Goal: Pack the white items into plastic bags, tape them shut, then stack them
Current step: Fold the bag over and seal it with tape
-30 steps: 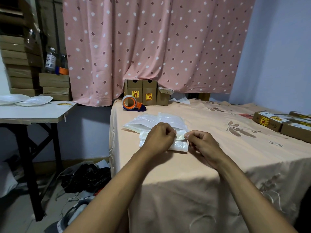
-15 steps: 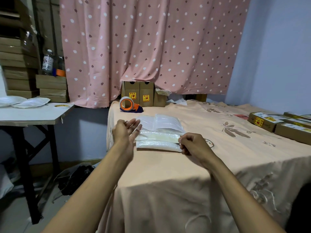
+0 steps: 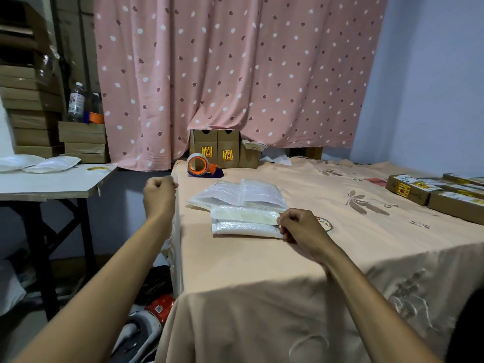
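Observation:
A folded plastic bag with a white item [image 3: 243, 223] inside lies on the peach-covered table [image 3: 262, 258] in front of me. My right hand [image 3: 301, 227] pinches the bag's right end, where the flap is folded over. My left hand [image 3: 159, 195] hangs in the air off the table's left edge with fingers curled into a fist, holding nothing I can see. Just behind the packed bag lies a small pile of flat plastic bags [image 3: 237, 194]. An orange tape dispenser [image 3: 202, 166] stands at the table's far left corner, beyond my left hand.
Two packed white items [image 3: 39, 163] and a tape roll [image 3: 98, 169] lie on the white side table [image 3: 47, 184] at left. Brown cartons [image 3: 222, 150] stand by the curtain, and more boxes [image 3: 432, 191] sit at the right edge. Clutter covers the floor between the tables.
My left hand let go of the bag, moved left and away off the table's edge, and curled from spread fingers into a fist. My right hand stayed on the bag's right end.

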